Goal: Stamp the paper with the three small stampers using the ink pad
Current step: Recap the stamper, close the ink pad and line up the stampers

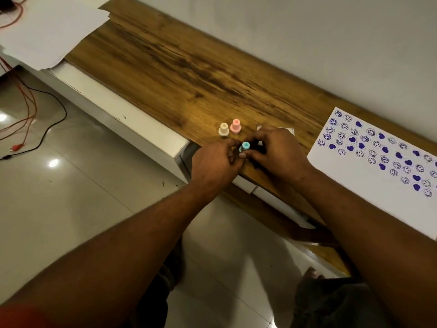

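Note:
A small blue stamper [245,146] is pinched between the fingers of my left hand [214,163] and my right hand [275,151], near the front edge of the wooden table [179,67]. My right hand covers most of the ink pad [287,130], of which only a white corner shows. A cream stamper [223,129] and a pink stamper [235,126] stand upright just behind my left hand. The white paper [369,176] lies to the right, covered with several purple smiley and heart prints.
A stack of white sheets [49,31] lies at the table's far left end. Red and black cables [30,107] trail over the tiled floor on the left. A white wall runs behind the table. My foot [312,275] rests on the floor below.

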### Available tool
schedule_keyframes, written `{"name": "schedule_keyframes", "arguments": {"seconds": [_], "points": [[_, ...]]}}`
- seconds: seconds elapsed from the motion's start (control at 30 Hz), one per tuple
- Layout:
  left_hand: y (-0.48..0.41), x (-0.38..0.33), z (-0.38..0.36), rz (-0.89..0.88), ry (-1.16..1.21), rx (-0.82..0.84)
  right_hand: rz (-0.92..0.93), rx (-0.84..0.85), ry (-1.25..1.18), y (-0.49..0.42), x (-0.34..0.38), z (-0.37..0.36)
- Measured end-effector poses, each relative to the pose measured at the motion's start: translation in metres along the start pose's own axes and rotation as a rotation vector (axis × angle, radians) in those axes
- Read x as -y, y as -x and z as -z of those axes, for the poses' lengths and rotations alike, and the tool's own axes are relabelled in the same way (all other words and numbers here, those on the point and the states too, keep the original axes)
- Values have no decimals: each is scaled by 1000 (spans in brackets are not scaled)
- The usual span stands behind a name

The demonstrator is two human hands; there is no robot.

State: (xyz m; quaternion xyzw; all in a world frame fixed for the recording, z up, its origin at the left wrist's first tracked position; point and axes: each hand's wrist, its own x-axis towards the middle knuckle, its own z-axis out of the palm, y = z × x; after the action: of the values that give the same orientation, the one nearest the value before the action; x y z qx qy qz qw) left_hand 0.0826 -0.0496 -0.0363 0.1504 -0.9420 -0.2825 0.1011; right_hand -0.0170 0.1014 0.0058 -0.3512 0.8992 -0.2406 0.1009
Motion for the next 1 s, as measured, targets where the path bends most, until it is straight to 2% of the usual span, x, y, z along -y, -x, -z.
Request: {"name": "schedule_keyframes", "arguments": {"seconds": [0.1,0.23,0.3,0.43,0.53,0.63,0.73,0.87,1.0], "points": [[1,-2,0,13,-3,-14,15,-44,-67,-1,-19,16],[-1,-4,2,67,7,-5,-90,-162,56,-7,-57,39],[0,-7,4,84,1,-5,-135,-103,106,-9,-71,41],[9,-17,7,49,13,-78,-99,9,153,-9,-76,41],[19,-23,10,-84,-13,-128,-110,12,188,-11,-78,41],[29,-25,7,-323,-98,-140,-122,8,174,-15,-80,39],[39,-24,-4,-542,-172,-81,-126,3,164,-17,-81,38],[48,-21,-16,-636,-227,1,-144,-19,179,-19,-84,32],[51,-16,-22,-687,-307,-44,-147,-75,223,-18,-85,25]]}}
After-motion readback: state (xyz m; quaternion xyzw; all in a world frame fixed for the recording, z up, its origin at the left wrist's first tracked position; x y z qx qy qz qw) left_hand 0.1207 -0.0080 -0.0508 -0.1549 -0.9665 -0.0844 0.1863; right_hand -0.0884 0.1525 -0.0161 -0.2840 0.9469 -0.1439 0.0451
